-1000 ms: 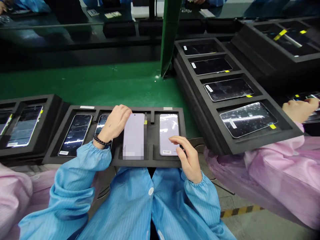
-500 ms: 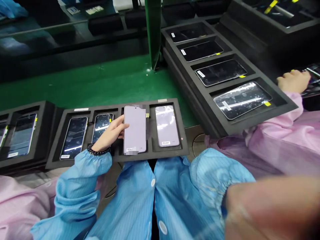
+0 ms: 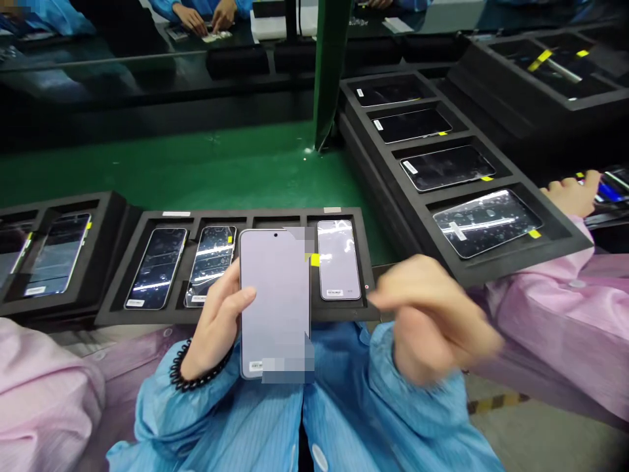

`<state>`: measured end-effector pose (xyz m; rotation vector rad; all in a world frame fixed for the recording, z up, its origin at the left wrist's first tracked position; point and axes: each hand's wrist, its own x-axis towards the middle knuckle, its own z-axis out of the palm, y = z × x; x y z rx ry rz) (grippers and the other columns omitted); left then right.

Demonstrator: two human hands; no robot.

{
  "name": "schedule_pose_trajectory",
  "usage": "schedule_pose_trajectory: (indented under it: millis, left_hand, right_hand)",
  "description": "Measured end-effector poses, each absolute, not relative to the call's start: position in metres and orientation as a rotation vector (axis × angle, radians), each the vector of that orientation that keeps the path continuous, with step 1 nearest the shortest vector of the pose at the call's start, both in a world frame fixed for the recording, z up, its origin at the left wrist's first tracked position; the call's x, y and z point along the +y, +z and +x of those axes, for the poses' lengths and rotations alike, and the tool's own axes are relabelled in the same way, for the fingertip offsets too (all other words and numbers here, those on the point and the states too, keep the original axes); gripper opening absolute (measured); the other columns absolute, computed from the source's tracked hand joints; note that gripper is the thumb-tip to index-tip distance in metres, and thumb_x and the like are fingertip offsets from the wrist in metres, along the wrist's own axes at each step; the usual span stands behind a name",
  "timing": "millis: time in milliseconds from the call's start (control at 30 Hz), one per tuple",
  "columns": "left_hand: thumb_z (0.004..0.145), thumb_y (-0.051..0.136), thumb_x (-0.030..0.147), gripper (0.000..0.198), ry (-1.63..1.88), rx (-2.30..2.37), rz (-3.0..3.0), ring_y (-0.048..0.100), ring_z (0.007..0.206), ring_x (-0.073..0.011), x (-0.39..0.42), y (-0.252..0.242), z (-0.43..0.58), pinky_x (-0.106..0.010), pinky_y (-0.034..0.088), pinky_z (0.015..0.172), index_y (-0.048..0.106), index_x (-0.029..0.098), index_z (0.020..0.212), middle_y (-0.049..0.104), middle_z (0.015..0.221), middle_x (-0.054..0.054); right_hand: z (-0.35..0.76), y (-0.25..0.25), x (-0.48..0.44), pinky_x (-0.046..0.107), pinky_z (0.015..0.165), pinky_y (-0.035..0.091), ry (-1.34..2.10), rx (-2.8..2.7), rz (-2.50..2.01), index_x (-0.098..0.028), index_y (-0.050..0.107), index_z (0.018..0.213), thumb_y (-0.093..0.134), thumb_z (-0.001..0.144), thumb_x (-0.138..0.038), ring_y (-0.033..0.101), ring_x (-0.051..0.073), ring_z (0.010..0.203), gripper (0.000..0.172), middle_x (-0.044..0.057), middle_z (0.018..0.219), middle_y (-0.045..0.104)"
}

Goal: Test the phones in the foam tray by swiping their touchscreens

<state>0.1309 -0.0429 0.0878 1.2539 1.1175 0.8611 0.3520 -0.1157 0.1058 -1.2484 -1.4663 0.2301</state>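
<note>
My left hand grips a smartphone by its left edge, thumb on the front. The phone is tilted up toward me, its screen pale and plain, with a yellow tab at the right edge and a label low down. Part of its right side is pixelated. Behind it lies a black foam tray holding two dark-screened phones on the left and a pale-screened phone on the right. My right hand hovers right of the tray, apart from the phone; motion blurs its fingers.
A second foam tray with several dark phones stands to the right, and another tray to the left. A green post rises from the green bench. Pink-sleeved people sit on both sides; a co-worker's hand is at far right.
My left hand has lifted the smartphone from over the tray and brought it closer to me. My right hand has moved from the lower right corner inward, toward the tray.
</note>
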Motion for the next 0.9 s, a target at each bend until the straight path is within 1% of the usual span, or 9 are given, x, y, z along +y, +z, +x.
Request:
schedule_pose_trajectory:
  millis: [100,233,300,433,500,600,767,833,900]
  left_hand:
    - [0.086,0.064,0.043,0.047,0.809,1.049,1.293,0.069,0.092,-0.0223,-0.054,0.086,0.129,-0.024,0.053,0.065,0.067,0.018,0.126,0.072,0.113,-0.007]
    - [0.091,0.061,0.043,0.051,0.731,0.983,1.316,0.070,0.090,-0.0215,-0.062,0.083,0.128,-0.025,0.056,0.069,0.061,0.020,0.137,0.072,0.117,-0.007]
    - [0.092,0.060,0.043,0.051,0.738,0.983,1.308,0.070,0.093,-0.0216,-0.064,0.084,0.128,-0.025,0.056,0.071,0.061,0.021,0.138,0.072,0.119,-0.007]
    - [0.091,0.060,0.045,0.049,0.710,0.967,1.228,0.069,0.097,-0.0240,-0.070,0.092,0.129,-0.025,0.056,0.069,0.064,0.020,0.134,0.072,0.116,-0.008]
    - [0.092,0.059,0.046,0.050,0.661,0.940,1.206,0.070,0.092,-0.0243,-0.073,0.096,0.129,-0.026,0.055,0.065,0.064,0.020,0.135,0.073,0.112,-0.009]
    - [0.094,0.057,0.047,0.051,0.620,0.915,1.218,0.069,0.081,-0.0218,-0.078,0.098,0.128,-0.026,0.055,0.063,0.061,0.020,0.137,0.074,0.106,-0.009]
    - [0.096,0.054,0.044,0.050,0.604,0.877,1.227,0.067,0.073,-0.0189,-0.084,0.094,0.124,-0.026,0.055,0.063,0.058,0.022,0.141,0.074,0.107,-0.008]
    - [0.096,0.054,0.044,0.052,0.607,0.878,1.226,0.068,0.074,-0.0200,-0.085,0.093,0.123,-0.027,0.056,0.065,0.058,0.020,0.142,0.074,0.108,-0.009]
    - [0.095,0.056,0.045,0.052,0.623,0.885,1.230,0.071,0.082,-0.0230,-0.086,0.093,0.124,-0.030,0.059,0.072,0.059,0.019,0.141,0.074,0.109,-0.010]
  right_hand:
    - [0.343,0.097,-0.096,0.030,0.062,0.044,0.251,-1.484,-1.326,-0.021,0.059,0.078,0.058,0.097,-0.031,0.051,0.013,0.061,0.021,-0.002,0.066,0.055]
    - [0.340,0.086,-0.087,0.028,0.057,0.035,0.191,-1.654,-1.319,-0.021,0.050,0.069,0.060,0.098,-0.027,0.040,0.011,0.058,0.031,-0.004,0.060,0.045]
    - [0.342,0.082,-0.088,0.029,0.056,0.033,0.092,-1.690,-1.258,-0.021,0.051,0.068,0.059,0.099,-0.024,0.038,0.012,0.057,0.032,-0.003,0.059,0.047]
    - [0.345,0.077,-0.091,0.029,0.053,0.035,0.001,-1.743,-1.026,-0.021,0.059,0.074,0.058,0.100,-0.028,0.042,0.012,0.055,0.027,-0.002,0.060,0.055]
    - [0.346,0.076,-0.092,0.029,0.049,0.034,-0.032,-1.742,-0.932,-0.021,0.060,0.073,0.057,0.100,-0.030,0.043,0.012,0.053,0.029,-0.002,0.058,0.055]
    - [0.346,0.075,-0.093,0.028,0.044,0.033,-0.078,-1.741,-0.863,-0.021,0.060,0.069,0.058,0.099,-0.033,0.041,0.011,0.050,0.032,-0.003,0.054,0.054]
    - [0.344,0.074,-0.094,0.027,0.041,0.031,0.006,-1.735,-0.726,-0.022,0.056,0.064,0.056,0.100,-0.038,0.038,0.011,0.047,0.040,-0.003,0.051,0.053]
    - [0.343,0.073,-0.095,0.027,0.041,0.032,0.054,-1.714,-0.694,-0.022,0.055,0.061,0.054,0.101,-0.039,0.038,0.010,0.046,0.044,-0.003,0.051,0.052]
    - [0.341,0.072,-0.095,0.027,0.042,0.032,0.075,-1.695,-0.660,-0.023,0.054,0.058,0.054,0.101,-0.039,0.038,0.010,0.045,0.046,-0.003,0.051,0.050]
